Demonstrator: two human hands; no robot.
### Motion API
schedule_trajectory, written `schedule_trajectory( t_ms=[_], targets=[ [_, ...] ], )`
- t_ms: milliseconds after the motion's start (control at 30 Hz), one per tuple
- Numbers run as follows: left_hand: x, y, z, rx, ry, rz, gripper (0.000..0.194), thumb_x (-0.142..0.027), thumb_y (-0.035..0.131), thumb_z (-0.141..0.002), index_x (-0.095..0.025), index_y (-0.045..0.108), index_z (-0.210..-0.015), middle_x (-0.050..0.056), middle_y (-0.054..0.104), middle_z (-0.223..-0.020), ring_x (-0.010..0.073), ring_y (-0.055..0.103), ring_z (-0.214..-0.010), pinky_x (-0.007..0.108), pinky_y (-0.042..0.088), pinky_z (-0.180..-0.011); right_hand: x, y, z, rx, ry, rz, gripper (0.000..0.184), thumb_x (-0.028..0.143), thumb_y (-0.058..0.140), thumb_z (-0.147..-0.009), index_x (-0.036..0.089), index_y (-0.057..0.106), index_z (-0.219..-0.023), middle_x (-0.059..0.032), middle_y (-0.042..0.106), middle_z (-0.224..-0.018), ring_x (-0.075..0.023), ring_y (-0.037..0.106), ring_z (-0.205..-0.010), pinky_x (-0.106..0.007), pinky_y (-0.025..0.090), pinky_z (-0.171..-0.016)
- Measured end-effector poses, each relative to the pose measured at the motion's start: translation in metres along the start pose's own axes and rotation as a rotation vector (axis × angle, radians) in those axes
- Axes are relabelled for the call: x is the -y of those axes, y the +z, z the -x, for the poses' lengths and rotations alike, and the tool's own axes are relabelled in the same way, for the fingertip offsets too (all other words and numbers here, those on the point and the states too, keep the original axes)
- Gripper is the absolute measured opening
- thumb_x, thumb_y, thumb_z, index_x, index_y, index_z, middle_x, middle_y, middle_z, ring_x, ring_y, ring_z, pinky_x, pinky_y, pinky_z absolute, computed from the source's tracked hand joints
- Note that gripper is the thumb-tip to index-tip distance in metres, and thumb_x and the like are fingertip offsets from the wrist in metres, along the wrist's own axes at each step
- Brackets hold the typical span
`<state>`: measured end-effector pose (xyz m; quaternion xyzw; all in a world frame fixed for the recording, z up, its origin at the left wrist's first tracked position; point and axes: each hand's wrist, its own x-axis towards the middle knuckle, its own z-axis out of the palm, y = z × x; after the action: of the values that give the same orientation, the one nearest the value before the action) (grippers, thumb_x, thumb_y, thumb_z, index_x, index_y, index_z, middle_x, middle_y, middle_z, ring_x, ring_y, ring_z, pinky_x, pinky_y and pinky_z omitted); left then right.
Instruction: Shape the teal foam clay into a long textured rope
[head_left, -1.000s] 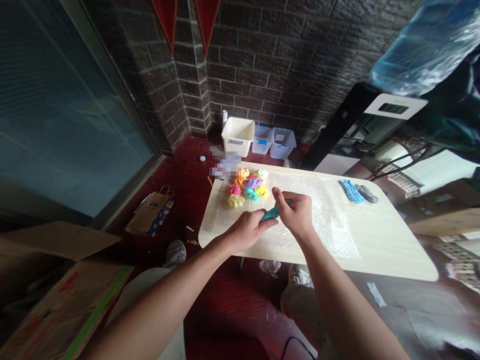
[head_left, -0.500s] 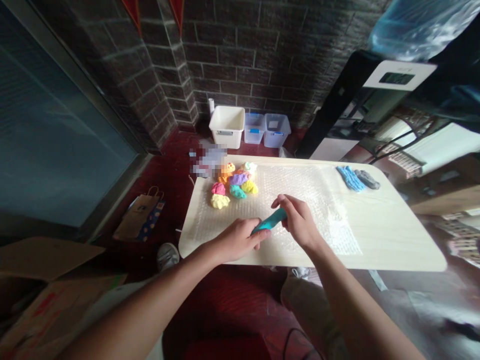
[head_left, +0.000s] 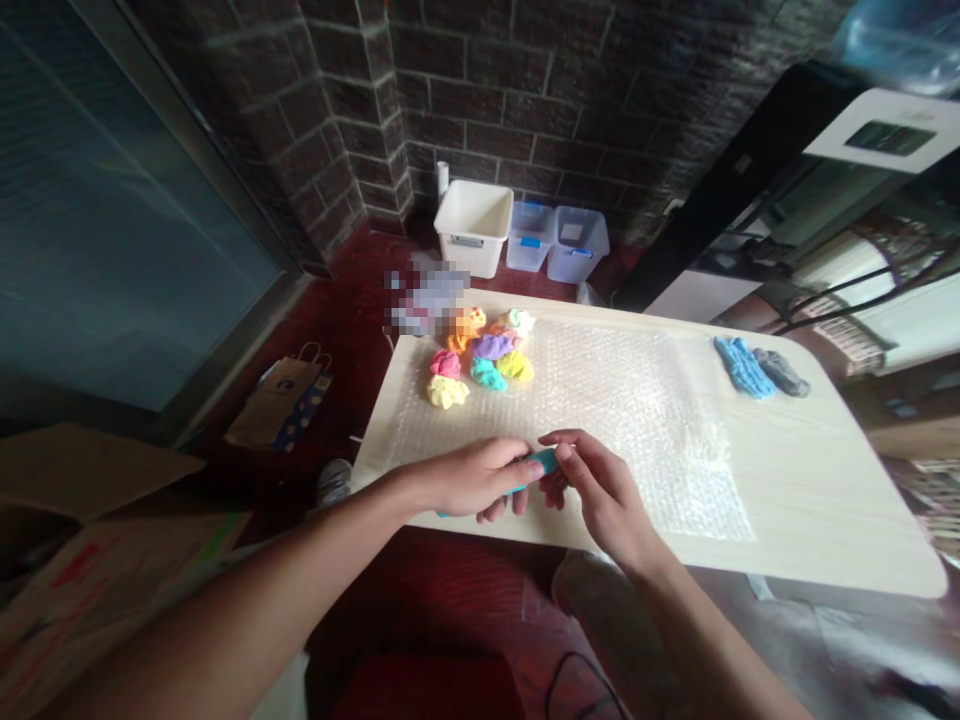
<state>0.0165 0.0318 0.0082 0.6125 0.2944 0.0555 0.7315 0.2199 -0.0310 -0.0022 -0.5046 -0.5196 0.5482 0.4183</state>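
A teal strip of what looks like soft modelling clay point(head_left: 546, 461) is held between both hands, low over the near edge of the table. My left hand point(head_left: 491, 478) is closed around it, thumb on top, covering most of its length. The fingers of my right hand point(head_left: 592, 480) pinch its right end. Beyond the hands lie several soft coloured lumps: pale yellow point(head_left: 448, 391), pink-red point(head_left: 445, 364), teal point(head_left: 489, 374), yellow point(head_left: 515, 366), purple point(head_left: 492, 346) and orange point(head_left: 466, 324). They rest on a sheet of bubble wrap point(head_left: 600, 380).
A blue textured lump point(head_left: 744, 367) and a grey one point(head_left: 781, 372) lie at the right of the pale table point(head_left: 840, 500). Behind it, a white bin point(head_left: 475, 245) and two clear boxes stand by the brick wall. Paper bags point(head_left: 281, 400) and a cardboard box point(head_left: 112, 600) are on the left.
My hands have come closer together and lower, and less of the teal strip shows between them. The camera view has shifted a little, so the table sits differently in frame.
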Motion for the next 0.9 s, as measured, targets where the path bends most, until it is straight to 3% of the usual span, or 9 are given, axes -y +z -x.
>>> schedule_trajectory(
  t_ms=[133, 200, 333, 600, 767, 900],
  targets=[
    [0.003, -0.006, 0.002, 0.235, -0.247, 0.432, 0.042, -0.059, 0.054, -0.098, -0.018, 0.059, -0.103, -0.003, 0.051, -0.072, 0.0069, 0.04, -0.045, 0.02, 0.032, -0.04, -0.001, -0.004, 0.002, 0.094, -0.068, 0.265, 0.032, 0.045, 0.047, -0.109, 0.02, 0.065, -0.099, 0.0004, 0.066, -0.071, -0.014, 0.061, -0.064, -0.028, 0.047, -0.064],
    [0.001, -0.007, 0.002, 0.313, -0.285, 0.548, 0.042, -0.059, 0.059, -0.096, -0.018, 0.06, -0.103, -0.004, 0.047, -0.069, 0.0055, 0.034, -0.043, 0.018, 0.028, -0.038, 0.0, -0.007, 0.004, 0.134, -0.116, 0.324, 0.041, 0.044, 0.04, -0.111, 0.02, 0.064, -0.088, 0.0, 0.066, -0.07, -0.014, 0.061, -0.065, -0.028, 0.046, -0.066],
    [-0.001, -0.002, -0.001, 0.377, -0.27, 0.604, 0.04, -0.058, 0.06, -0.096, -0.018, 0.061, -0.1, -0.005, 0.044, -0.066, 0.0054, 0.033, -0.042, 0.017, 0.028, -0.036, 0.0, -0.008, 0.007, 0.13, -0.184, 0.319, 0.051, 0.046, 0.033, -0.111, 0.02, 0.061, -0.076, -0.0014, 0.066, -0.068, -0.0149, 0.062, -0.064, -0.029, 0.045, -0.066],
    [0.003, 0.009, -0.006, 0.371, -0.154, 0.524, 0.042, -0.06, 0.062, -0.095, -0.018, 0.06, -0.102, -0.006, 0.043, -0.069, 0.0042, 0.033, -0.043, 0.017, 0.029, -0.037, 0.0, -0.007, 0.011, 0.063, -0.253, 0.446, 0.056, 0.043, 0.038, -0.111, 0.02, 0.06, -0.064, -0.0015, 0.064, -0.059, -0.0134, 0.061, -0.054, -0.026, 0.043, -0.058],
    [0.001, 0.013, -0.005, 0.21, -0.091, 0.343, 0.045, -0.063, 0.063, -0.093, -0.02, 0.054, -0.096, -0.006, 0.047, -0.07, 0.0052, 0.034, -0.045, 0.02, 0.029, -0.04, -0.007, -0.006, 0.008, -0.022, -0.209, 0.544, 0.06, 0.044, 0.039, -0.11, 0.02, 0.055, -0.058, 0.0002, 0.057, -0.05, -0.0112, 0.052, -0.044, -0.026, 0.036, -0.05],
    [-0.002, 0.014, -0.003, -0.062, 0.01, -0.117, 0.036, -0.052, 0.058, -0.098, -0.017, 0.056, -0.088, -0.001, 0.058, -0.073, 0.0102, 0.051, -0.059, 0.024, 0.037, -0.054, -0.017, -0.005, 0.002, -0.024, -0.099, 0.558, 0.063, 0.051, 0.038, -0.109, 0.021, 0.05, -0.055, 0.0012, 0.051, -0.046, -0.0115, 0.047, -0.043, -0.028, 0.033, -0.049]
  ],
)
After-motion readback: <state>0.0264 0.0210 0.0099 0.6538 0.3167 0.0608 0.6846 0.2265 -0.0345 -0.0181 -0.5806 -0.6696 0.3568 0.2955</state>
